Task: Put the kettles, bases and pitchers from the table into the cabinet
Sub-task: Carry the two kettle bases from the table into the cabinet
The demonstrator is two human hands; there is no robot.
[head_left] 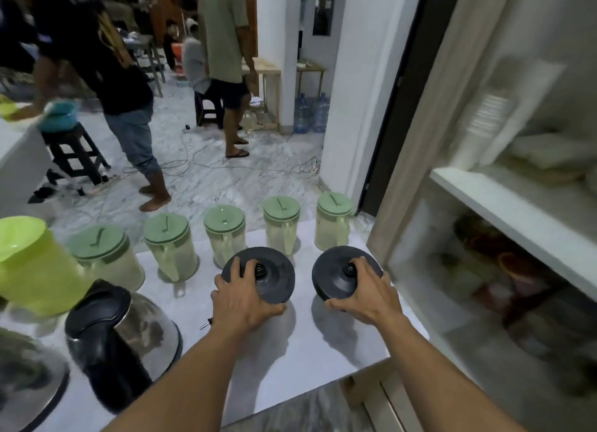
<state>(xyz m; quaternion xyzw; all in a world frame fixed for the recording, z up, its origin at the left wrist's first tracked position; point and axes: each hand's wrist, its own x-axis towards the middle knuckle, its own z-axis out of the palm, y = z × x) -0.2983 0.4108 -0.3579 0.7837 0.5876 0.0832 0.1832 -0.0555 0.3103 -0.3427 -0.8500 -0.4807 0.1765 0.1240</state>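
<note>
Left hand (240,297) grips one black kettle base (260,275); right hand (366,294) grips a second kettle base (344,275) — both tilted, lifted off the desk (290,364). Cabinet (517,212) open at right. Risk: one-handed rim grips may slip, or a swing could knock the green-lidded pitchers (281,225) behind.

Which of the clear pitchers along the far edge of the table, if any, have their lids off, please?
None. All five clear pitchers carry green lids seated flat on top.
</note>
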